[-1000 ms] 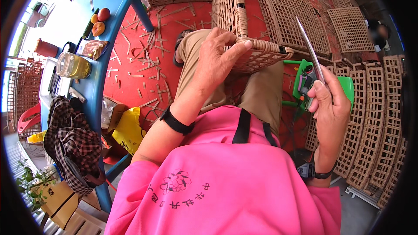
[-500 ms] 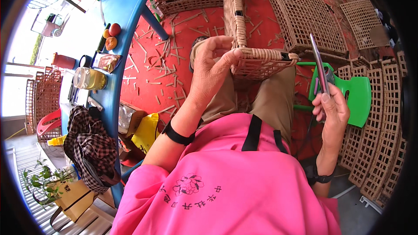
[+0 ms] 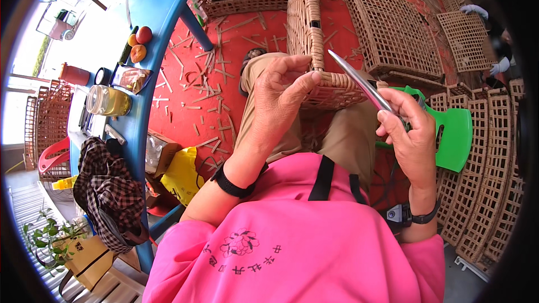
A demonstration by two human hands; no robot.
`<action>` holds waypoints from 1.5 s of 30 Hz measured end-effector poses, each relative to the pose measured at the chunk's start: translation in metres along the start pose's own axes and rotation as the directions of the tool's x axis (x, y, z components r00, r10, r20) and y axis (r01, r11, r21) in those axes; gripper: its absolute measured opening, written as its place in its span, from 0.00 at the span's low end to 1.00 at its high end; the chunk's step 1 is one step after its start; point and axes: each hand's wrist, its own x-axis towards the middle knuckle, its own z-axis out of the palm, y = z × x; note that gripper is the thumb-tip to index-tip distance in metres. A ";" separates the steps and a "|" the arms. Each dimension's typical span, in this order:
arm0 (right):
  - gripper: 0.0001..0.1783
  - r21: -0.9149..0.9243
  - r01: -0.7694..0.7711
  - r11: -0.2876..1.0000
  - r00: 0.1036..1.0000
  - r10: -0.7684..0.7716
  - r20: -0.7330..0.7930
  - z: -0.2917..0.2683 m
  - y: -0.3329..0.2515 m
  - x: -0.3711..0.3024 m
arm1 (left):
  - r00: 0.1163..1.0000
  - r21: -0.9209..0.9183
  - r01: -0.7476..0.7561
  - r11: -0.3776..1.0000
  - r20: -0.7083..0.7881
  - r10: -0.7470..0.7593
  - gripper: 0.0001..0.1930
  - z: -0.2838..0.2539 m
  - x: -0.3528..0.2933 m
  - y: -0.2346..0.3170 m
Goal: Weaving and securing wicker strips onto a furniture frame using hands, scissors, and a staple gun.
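Note:
A woven wicker basket stands between my knees, its bound rim and corner facing me. At that corner my left hand pinches the rim between thumb and fingers. My right hand is wrapped round a long, tapered metal spike. The spike's pointed end slants up and left, close to the basket corner and in front of the near rim. Whether the tip touches the weave I cannot tell. My right fingers hide the back end of the spike.
A blue table at left carries fruit, a glass jar and a checked cloth. Cane scraps litter the red floor. A green chair and wicker panels stand right. A co-worker's gloved hand holds another panel.
My right hand has brought the metal spike leftward to the basket corner and tilted it left. My left hand stays on the rim. A co-worker's gloved hands have come into view at far right.

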 end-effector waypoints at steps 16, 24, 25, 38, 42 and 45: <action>0.17 -0.564 0.301 0.769 0.954 -0.248 0.172 -0.003 -0.049 0.025 | 0.980 -0.179 0.198 0.964 0.040 -0.194 0.17 -0.002 -0.002 -0.002; 0.16 -0.676 0.463 0.573 0.886 -0.306 0.348 -0.009 -0.078 0.045 | 0.986 -0.186 0.161 0.969 -0.010 -0.166 0.16 -0.001 -0.002 -0.007; 0.16 -0.673 0.460 0.579 0.888 -0.293 0.355 -0.007 -0.080 0.045 | 0.987 -0.164 0.153 0.974 -0.014 -0.158 0.16 -0.001 -0.002 -0.007; 0.14 -0.746 0.502 0.437 0.865 -0.265 0.426 -0.002 -0.100 0.050 | 0.992 -0.182 0.122 0.976 -0.020 -0.127 0.17 -0.001 -0.002 -0.012; 0.13 -0.741 0.502 0.445 0.865 -0.266 0.426 0.001 -0.102 0.053 | 0.995 -0.177 0.092 0.980 -0.028 -0.099 0.17 -0.001 -0.001 -0.014; 0.13 -0.752 0.493 0.437 0.870 -0.258 0.420 0.007 -0.100 0.047 | 0.997 -0.156 0.069 0.985 -0.035 -0.076 0.17 -0.002 -0.001 -0.012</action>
